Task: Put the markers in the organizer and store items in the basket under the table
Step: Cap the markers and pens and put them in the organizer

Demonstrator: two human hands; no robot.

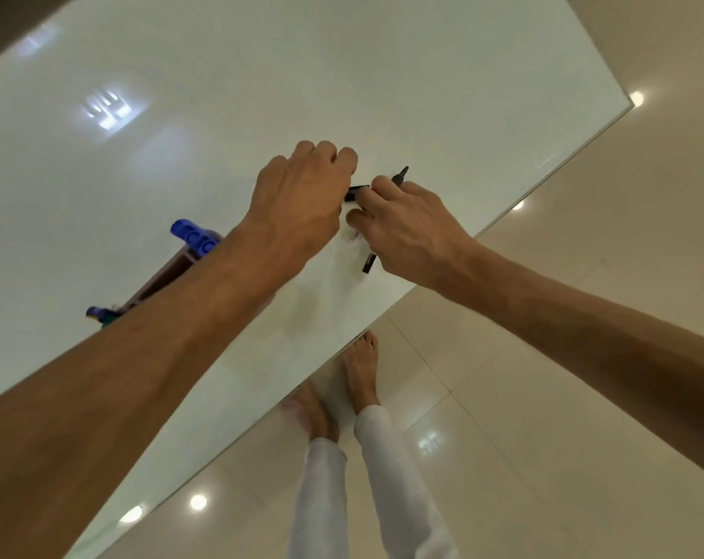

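While both hands meet over the white counter (261,74), right hand (410,227) grips a black marker (400,175); left hand (301,199) pinches its black cap (356,192).

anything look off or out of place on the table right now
One thing: the black marker in the right hand has its tip bare, and the left hand pinches a small black piece, probably its cap. No spill or damage on the white table.

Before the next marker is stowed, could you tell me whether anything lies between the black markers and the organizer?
Only the person's own left forearm crosses over the organizer; the table between it and the black markers looks bare.
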